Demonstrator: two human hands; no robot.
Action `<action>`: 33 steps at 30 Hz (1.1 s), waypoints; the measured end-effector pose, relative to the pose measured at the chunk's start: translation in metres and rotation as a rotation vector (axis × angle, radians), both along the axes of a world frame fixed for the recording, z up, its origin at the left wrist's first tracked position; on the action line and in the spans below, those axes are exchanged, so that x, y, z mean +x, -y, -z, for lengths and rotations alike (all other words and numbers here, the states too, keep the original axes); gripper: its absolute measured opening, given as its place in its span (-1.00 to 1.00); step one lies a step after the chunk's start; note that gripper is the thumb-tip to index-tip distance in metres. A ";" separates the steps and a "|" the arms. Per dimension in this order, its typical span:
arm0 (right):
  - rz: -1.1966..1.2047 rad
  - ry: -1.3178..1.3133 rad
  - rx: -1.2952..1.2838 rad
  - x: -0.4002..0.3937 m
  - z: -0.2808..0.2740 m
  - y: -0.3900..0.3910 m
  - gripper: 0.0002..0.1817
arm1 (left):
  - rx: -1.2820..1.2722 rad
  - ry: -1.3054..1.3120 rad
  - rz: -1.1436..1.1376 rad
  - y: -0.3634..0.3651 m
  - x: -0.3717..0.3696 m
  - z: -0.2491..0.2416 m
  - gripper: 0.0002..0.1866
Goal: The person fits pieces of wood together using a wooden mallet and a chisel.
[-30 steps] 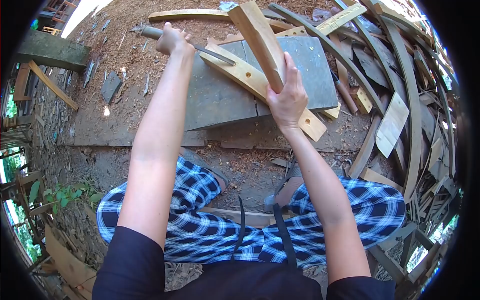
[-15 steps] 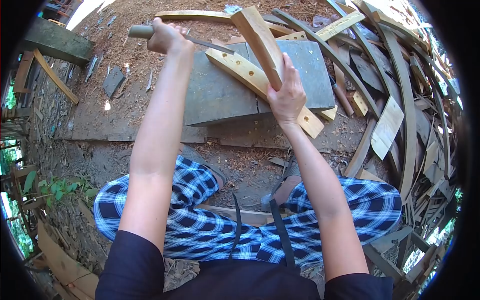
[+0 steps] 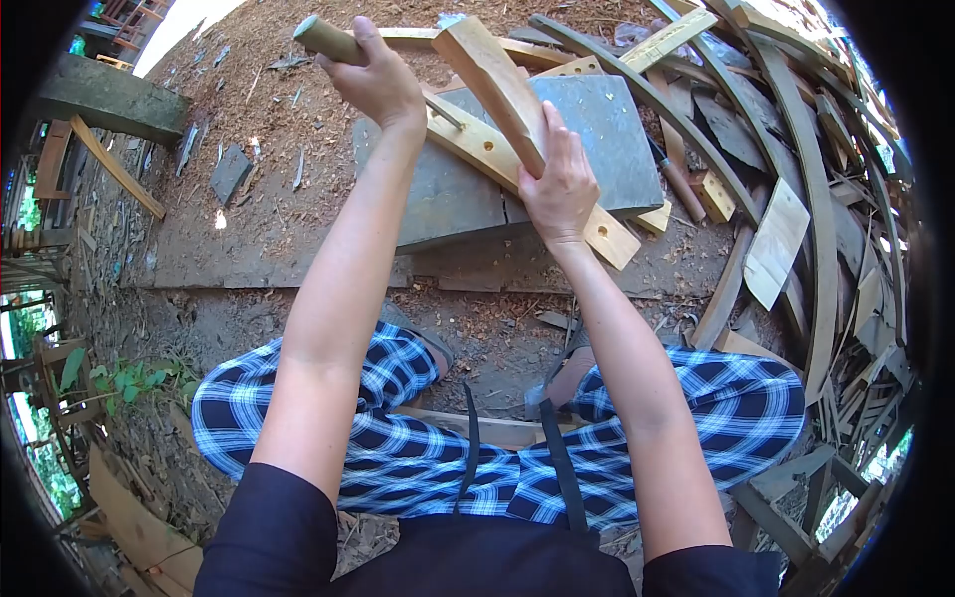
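My left hand (image 3: 380,88) is closed around the round handle of a chisel (image 3: 328,40), whose blade slants down to a hole in a pale wooden bar (image 3: 612,237). That bar has several drilled holes and lies diagonally across a grey block (image 3: 622,134). My right hand (image 3: 560,184) grips the near end of a thick length of wood (image 3: 489,80). The wood is raised and tilted away from me, overlapping the bar in this view.
Right of the grey block lie a wooden-handled tool (image 3: 683,189) and a small drilled wood piece (image 3: 712,197). Long curved strips (image 3: 808,209) and scraps pile up at the right. A heavy beam (image 3: 109,95) stands at the left. Wood chips cover the ground.
My left hand has swung to the right with the chisel, and the handle now points more toward the upper left. My right hand and its length of wood have shifted slightly left.
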State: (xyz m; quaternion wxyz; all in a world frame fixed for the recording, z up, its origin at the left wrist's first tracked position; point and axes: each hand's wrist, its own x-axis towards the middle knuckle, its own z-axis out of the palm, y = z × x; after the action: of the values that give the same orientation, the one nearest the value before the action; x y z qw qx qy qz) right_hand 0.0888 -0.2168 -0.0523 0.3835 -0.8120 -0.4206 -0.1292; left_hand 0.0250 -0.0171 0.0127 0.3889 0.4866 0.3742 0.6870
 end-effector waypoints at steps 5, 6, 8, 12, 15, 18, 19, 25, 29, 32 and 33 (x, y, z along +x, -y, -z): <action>-0.016 0.004 -0.010 0.000 0.001 0.000 -0.05 | 0.380 -0.233 0.078 0.021 0.004 0.010 -0.64; -0.017 0.004 -0.006 0.000 0.000 0.000 -0.05 | 0.373 -0.281 0.098 0.029 0.003 0.009 -0.61; -0.023 -0.020 0.031 -0.001 -0.004 0.001 -0.07 | 0.327 -0.260 0.090 0.043 0.004 0.005 -0.60; -0.033 -0.053 0.055 0.005 -0.011 -0.003 -0.07 | 0.323 -0.244 -0.031 0.056 0.007 -0.006 -0.55; -0.163 -0.147 0.114 0.015 -0.046 -0.016 -0.10 | 0.236 -0.210 -0.040 0.058 0.005 -0.005 -0.51; -0.374 0.004 0.419 0.018 -0.141 -0.036 -0.16 | 0.203 -0.192 -0.005 0.062 0.002 -0.004 -0.52; -0.416 0.065 0.446 0.017 -0.173 -0.037 -0.19 | 0.196 -0.194 -0.005 0.063 0.001 -0.002 -0.52; -0.530 0.761 -0.098 0.019 -0.212 -0.046 -0.40 | 0.247 -0.283 0.000 0.058 0.003 0.001 -0.56; -0.561 0.806 0.176 0.010 -0.258 -0.047 -0.40 | 0.192 -0.245 0.030 0.060 0.002 0.000 -0.55; -0.564 0.779 0.314 0.010 -0.251 -0.052 -0.37 | 0.179 -0.249 0.063 0.061 0.000 -0.002 -0.53; -0.581 0.821 0.059 0.020 -0.230 -0.054 -0.35 | 0.178 -0.242 0.056 0.061 0.000 -0.003 -0.53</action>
State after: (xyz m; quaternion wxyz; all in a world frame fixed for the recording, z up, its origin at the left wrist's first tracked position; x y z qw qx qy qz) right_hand 0.1087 -0.1625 0.1776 0.2292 -0.5324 -0.7416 -0.3377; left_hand 0.0250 -0.0783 0.0161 0.3155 0.6086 0.3422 0.6426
